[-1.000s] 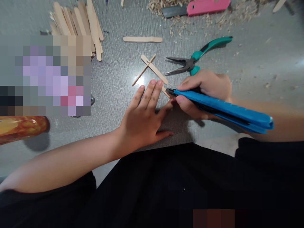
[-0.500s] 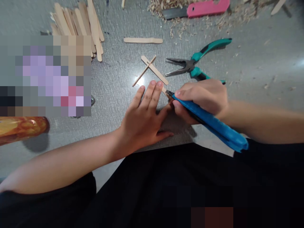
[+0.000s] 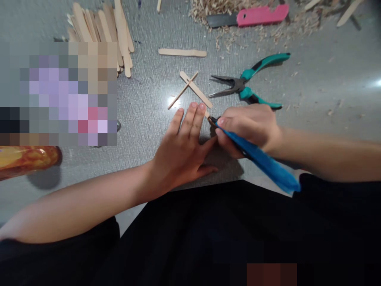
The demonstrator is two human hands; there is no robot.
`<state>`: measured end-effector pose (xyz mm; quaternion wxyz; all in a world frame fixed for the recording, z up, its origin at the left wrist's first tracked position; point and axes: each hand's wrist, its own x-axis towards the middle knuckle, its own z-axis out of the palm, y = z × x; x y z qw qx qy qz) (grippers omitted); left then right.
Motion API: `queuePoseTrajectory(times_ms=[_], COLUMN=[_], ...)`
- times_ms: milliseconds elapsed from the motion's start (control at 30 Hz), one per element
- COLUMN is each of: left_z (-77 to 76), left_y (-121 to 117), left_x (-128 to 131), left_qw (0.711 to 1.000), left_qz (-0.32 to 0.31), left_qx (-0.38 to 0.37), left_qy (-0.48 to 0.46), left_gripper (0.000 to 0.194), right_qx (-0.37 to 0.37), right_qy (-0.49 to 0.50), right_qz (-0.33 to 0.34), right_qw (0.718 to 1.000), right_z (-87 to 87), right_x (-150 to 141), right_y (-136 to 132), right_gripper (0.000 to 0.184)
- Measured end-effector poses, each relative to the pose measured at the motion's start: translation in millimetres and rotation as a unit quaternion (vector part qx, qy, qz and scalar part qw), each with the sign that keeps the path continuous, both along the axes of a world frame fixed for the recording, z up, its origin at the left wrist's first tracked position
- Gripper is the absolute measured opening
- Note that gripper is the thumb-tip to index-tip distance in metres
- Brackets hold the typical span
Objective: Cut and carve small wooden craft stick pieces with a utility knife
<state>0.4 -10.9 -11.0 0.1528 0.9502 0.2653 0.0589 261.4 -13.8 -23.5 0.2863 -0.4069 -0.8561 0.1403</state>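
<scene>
My left hand [image 3: 184,147] lies flat on the grey table [image 3: 312,103], fingers stretched out, pressing down a thin wooden stick [image 3: 207,114] whose end shows past the fingertips. My right hand [image 3: 248,129] is closed around a blue utility knife [image 3: 258,159], its blade tip touching the stick right beside my left fingertips. Just beyond my fingers lie two wooden sticks crossed over each other [image 3: 190,88].
Teal-handled long-nose pliers [image 3: 245,85] lie open behind my right hand. A pink utility knife [image 3: 253,16] sits among wood shavings at the far edge. A pile of craft sticks [image 3: 104,28] is at the far left, a single stick [image 3: 182,52] lies apart, and an orange object [image 3: 26,159] sits left.
My right hand has swung the blue knife's handle down and toward me, steepening it, while the tip stays at the stick. The left hand has stayed in place.
</scene>
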Motion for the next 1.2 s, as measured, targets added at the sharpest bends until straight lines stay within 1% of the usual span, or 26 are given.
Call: queuePoseTrajectory(times_ms=[33,100,133,200,267,300,333,367,433,467,533,600,667,733,800,900,1000,1033,1100,1167,1200], left_z=[1.0,2.6,3.1,3.4,3.2,3.0,3.0,3.0,3.3,3.3,2.7,1.1,-0.8,-2.4,-3.0,-2.8,-2.4,-2.2,-1.0,1.6,3.6], left_y=[0.4,1.3,1.6,1.9,1.9,1.9,2.0,2.1,2.4,2.5,2.4,1.8,0.9,0.4,0.7,2.8,2.2,0.0,-8.0,-18.7,-23.7], left_x=[0.4,1.3,1.8,2.7,3.2,3.2,3.1,2.9,2.5,2.2,1.6,0.9,0.0,-0.8,-1.3,-1.7,-2.4,-2.8,-3.9,-5.0,-5.3], left_qw=[1.0,1.0,1.0,1.0,1.0,1.0,1.0,1.0,0.999,0.999,0.999,0.999,1.0,1.0,1.0,0.999,1.0,1.0,0.999,0.995,0.991], left_qz=[-0.001,-0.003,-0.003,-0.003,-0.004,-0.005,-0.005,-0.006,-0.006,-0.007,-0.009,-0.01,-0.008,-0.008,-0.01,-0.014,-0.016,-0.016,-0.014,-0.006,-0.004], left_qx=[0.0,0.0,0.0,0.004,0.008,0.009,0.01,0.011,0.013,0.015,0.018,0.017,0.014,0.014,0.021,0.028,0.023,0.025,0.046,0.098,0.133], left_qy=[0.003,0.014,0.018,0.023,0.024,0.025,0.025,0.027,0.031,0.032,0.033,0.028,0.022,0.018,0.017,0.02,0.012,0.004,-0.009,-0.016,-0.02], left_gripper=[0.096,0.095,0.095,0.099,0.105,0.108,0.111,0.112,0.114,0.114,0.112,0.109,0.107,0.108,0.112,0.117,0.118,0.117,0.111,0.094,0.082], right_qx=[0.069,0.127,0.14,0.143,0.141,0.126,0.121,0.136,0.098,0.1,0.09,0.098,0.109,0.092,0.057,0.066,0.064,0.061,0.087,0.1,0.087], right_qy=[0.031,0.075,0.093,0.114,0.136,0.145,0.154,0.188,0.158,0.158,0.126,0.109,0.101,0.088,0.066,0.066,0.062,0.065,0.096,0.124,0.127], right_qz=[0.03,0.02,0.009,0.0,0.006,0.0,-0.017,-0.02,-0.046,-0.057,-0.075,-0.084,-0.089,-0.098,-0.099,-0.083,-0.083,-0.086,-0.086,-0.091,-0.095], right_qw=[0.997,0.989,0.986,0.983,0.981,0.981,0.981,0.972,0.981,0.981,0.985,0.986,0.985,0.987,0.991,0.992,0.993,0.992,0.988,0.983,0.983], right_z=[-0.8,-1.3,-0.8,1.3,3.3,3.6,3.5,3.0,1.9,1.5,1.7,2.8,4.5,7.2,10.8,15.0,14.4,12.9,9.0,5.7,4.9], right_x=[-0.1,-1.8,-2.7,-2.9,-0.8,0.5,1.7,2.4,2.3,1.7,0.3,-0.6,-0.9,-0.8,-0.7,-0.2,-0.1,-0.4,-1.6,-2.9,-3.6], right_y=[0.4,2.4,3.3,3.5,0.8,-1.4,-3.7,-6.0,-9.0,-9.5,-8.6,-6.4,-4.9,-5.2,-6.9,-9.0,-8.0,-7.1,-5.1,-4.0,-3.9], right_gripper=[0.015,0.01,0.01,0.015,0.023,0.028,0.03,0.024,0.018,0.017,0.019,0.022,0.021,0.017,0.014,0.013,0.011,0.011,0.013,0.014,0.014])
